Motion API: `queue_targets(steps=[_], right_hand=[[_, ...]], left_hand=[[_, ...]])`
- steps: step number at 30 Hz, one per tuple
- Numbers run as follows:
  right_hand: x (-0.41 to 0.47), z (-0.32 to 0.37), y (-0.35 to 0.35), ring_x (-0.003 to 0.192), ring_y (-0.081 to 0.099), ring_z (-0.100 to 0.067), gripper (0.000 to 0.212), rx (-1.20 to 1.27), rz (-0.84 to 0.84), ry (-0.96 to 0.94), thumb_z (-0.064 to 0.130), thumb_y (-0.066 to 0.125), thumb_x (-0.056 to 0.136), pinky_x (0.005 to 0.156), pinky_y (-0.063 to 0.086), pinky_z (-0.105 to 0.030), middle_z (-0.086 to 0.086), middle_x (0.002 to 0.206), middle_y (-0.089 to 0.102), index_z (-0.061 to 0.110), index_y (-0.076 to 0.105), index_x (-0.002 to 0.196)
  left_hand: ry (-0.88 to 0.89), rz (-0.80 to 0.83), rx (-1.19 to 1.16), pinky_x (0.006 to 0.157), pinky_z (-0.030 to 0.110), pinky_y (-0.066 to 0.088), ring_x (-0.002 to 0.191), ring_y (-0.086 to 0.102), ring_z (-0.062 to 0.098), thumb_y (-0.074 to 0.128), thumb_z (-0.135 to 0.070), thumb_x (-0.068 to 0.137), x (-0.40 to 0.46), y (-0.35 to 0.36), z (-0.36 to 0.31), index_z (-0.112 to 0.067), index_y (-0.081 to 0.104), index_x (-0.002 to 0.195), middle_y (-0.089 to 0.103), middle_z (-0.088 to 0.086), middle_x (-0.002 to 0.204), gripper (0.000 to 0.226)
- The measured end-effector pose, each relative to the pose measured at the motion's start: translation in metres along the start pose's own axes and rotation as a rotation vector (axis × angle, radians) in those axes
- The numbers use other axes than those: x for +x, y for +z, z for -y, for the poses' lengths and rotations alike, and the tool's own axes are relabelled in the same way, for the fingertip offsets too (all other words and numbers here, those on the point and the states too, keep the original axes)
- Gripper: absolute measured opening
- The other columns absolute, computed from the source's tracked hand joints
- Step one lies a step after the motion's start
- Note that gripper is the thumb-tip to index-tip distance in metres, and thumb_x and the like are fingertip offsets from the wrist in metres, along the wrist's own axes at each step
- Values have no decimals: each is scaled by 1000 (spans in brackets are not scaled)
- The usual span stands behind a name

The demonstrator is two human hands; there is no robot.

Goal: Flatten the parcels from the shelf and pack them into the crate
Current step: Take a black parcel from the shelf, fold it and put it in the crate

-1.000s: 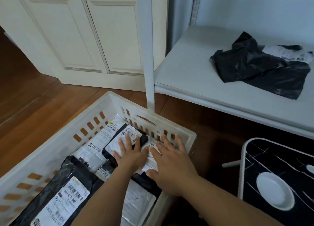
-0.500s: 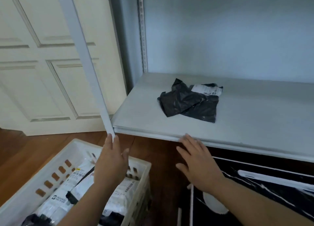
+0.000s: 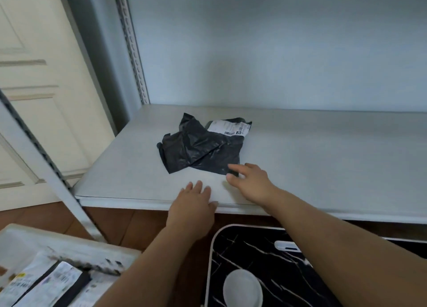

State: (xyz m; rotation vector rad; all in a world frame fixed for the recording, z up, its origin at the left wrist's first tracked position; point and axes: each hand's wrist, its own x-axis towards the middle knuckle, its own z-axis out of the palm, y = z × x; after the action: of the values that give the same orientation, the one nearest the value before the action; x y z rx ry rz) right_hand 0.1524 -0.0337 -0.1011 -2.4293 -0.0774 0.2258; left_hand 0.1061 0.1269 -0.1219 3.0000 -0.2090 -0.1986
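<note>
A crumpled black parcel [image 3: 201, 148] with a white label lies on the white shelf [image 3: 323, 159]. My right hand [image 3: 250, 182] reaches over the shelf with straight fingers, its fingertips touching the parcel's near right corner. My left hand [image 3: 193, 205] lies flat and open on the shelf's front edge, a little short of the parcel. The white crate [image 3: 69, 244] sits at the bottom left on the floor, holding several flat black and white parcels [image 3: 44, 283].
A slanted white shelf post [image 3: 39, 154] stands between crate and shelf. A cream panelled door [image 3: 34, 98] is on the left. Below the shelf sits a black marbled stool top [image 3: 265, 267] with white discs.
Both hands rose from the crate and shelf edge onto the shelf. My right hand moved forward to the black parcel's corner. The view has come closer to the shelf.
</note>
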Motion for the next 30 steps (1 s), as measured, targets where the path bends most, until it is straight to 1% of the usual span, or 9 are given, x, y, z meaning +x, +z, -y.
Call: queue_targets(steps=[3, 6, 9, 14, 16, 18, 22, 27, 30], right_hand=[[11, 5, 8, 141, 30, -29, 51, 128, 4, 34, 42, 48, 98, 115, 25, -45, -6, 155, 32, 24, 42, 145], [8, 3, 8, 135, 40, -27, 47, 248, -84, 40, 31, 48, 100, 112, 30, -36, -9, 148, 43, 9, 47, 141], [-6, -12, -8, 119, 51, -36, 40, 452, -230, 130, 23, 47, 100, 99, 39, -38, -24, 129, 57, -10, 57, 120], [-44, -54, -57, 90, 61, -26, 32, 812, -510, 347, 29, 64, 92, 86, 45, -34, -8, 91, 68, -1, 70, 99], [-61, -72, -77, 88, 63, -23, 21, 912, -595, 364, 21, 75, 83, 91, 49, -34, -6, 86, 69, 2, 72, 91], [-82, -85, -99, 85, 65, -24, 8, 982, -635, 351, 7, 76, 80, 87, 53, -35, -9, 83, 69, 5, 68, 80], [-128, -95, -133, 69, 56, -23, 16, 1151, -628, 317, -7, 59, 83, 62, 46, -32, -9, 72, 61, 7, 60, 75], [-188, -98, -161, 67, 59, -29, 12, 1433, -416, 273, 0, 45, 65, 74, 50, -37, -13, 73, 60, 6, 55, 67], [-223, -96, -175, 52, 53, -23, 13, 1495, -271, 188, 3, 44, 62, 65, 45, -34, -7, 60, 50, 13, 39, 55]], left_hand=[[-8, 45, 4, 118, 37, 10, 148, 3, 25, 24, -38, 104, 0, -3, -1, -19, 16, 153, 6, 4, 162, 53], [-2, 60, 6, 119, 37, 9, 148, 2, 25, 25, -38, 104, 0, -4, 1, -19, 15, 153, 4, 5, 162, 54], [-5, 92, 3, 119, 35, 7, 149, -1, 24, 24, -39, 104, -1, -4, 2, -19, 12, 154, 1, 4, 162, 55], [-36, 135, 9, 119, 36, 9, 149, 1, 22, 24, -44, 103, -2, -11, -2, -19, 10, 154, 1, 3, 162, 59], [-58, 111, -53, 119, 37, 15, 148, 8, 21, 26, -46, 102, -5, -12, -6, -19, 10, 154, 7, 2, 162, 61], [-53, 42, -156, 119, 35, 17, 147, 13, 19, 29, -46, 101, -10, -13, -21, -18, 12, 154, 13, 2, 161, 62], [-63, -85, -555, 116, 31, 18, 143, 27, 19, 38, -44, 100, -30, -21, -78, -15, 27, 151, 28, 3, 156, 60], [-157, 20, -1073, 113, 41, 32, 134, 40, 23, 46, -52, 94, -63, -31, -141, -17, 35, 147, 39, 4, 150, 64], [-210, 79, -1150, 113, 44, 32, 135, 39, 24, 43, -63, 89, -82, -33, -157, -18, 36, 147, 39, 4, 150, 73]])
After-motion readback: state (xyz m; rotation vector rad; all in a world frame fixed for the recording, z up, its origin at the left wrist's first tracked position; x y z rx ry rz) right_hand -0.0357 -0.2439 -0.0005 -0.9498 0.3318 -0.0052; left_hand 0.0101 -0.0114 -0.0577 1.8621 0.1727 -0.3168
